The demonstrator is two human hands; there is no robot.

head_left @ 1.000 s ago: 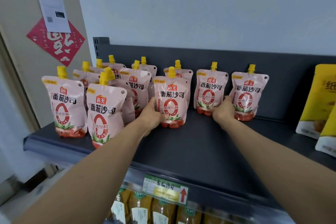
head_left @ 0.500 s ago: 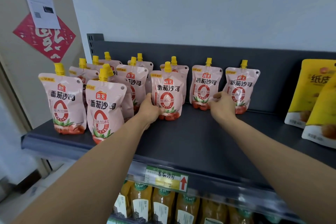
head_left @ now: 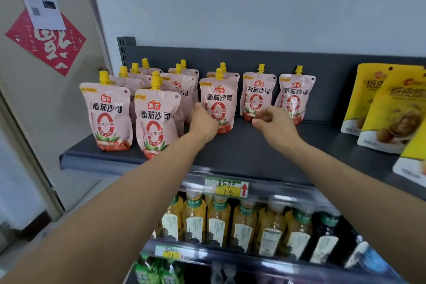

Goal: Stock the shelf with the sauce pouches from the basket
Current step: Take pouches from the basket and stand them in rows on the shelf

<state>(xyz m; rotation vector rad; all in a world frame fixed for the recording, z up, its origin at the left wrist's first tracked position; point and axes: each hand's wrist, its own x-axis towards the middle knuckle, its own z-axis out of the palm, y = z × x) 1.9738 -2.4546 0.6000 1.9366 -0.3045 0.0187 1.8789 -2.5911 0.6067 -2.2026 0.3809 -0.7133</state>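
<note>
Several pink sauce pouches with yellow spouts stand upright on the dark grey shelf (head_left: 242, 152). My left hand (head_left: 202, 123) grips the left edge of the front middle pouch (head_left: 220, 101), its fingertips hidden by the hand. To the right stand a second pouch (head_left: 257, 93) and a third pouch (head_left: 295, 94) against the back panel. My right hand (head_left: 275, 127) hovers just in front of the bases of these two, fingers loosely curled and holding nothing. Two more pouches (head_left: 153, 120) stand near the shelf's front left. The basket is out of view.
Yellow snack bags (head_left: 389, 108) fill the shelf's right end. A price tag (head_left: 227, 188) hangs on the front rail. Orange drink bottles (head_left: 216, 223) line the shelf below. A door with a red paper square (head_left: 46, 41) is at the left.
My right hand has let go between the two right pouches and drawn back a little toward me. My left hand stays at the middle pouch. The camera has tilted down.
</note>
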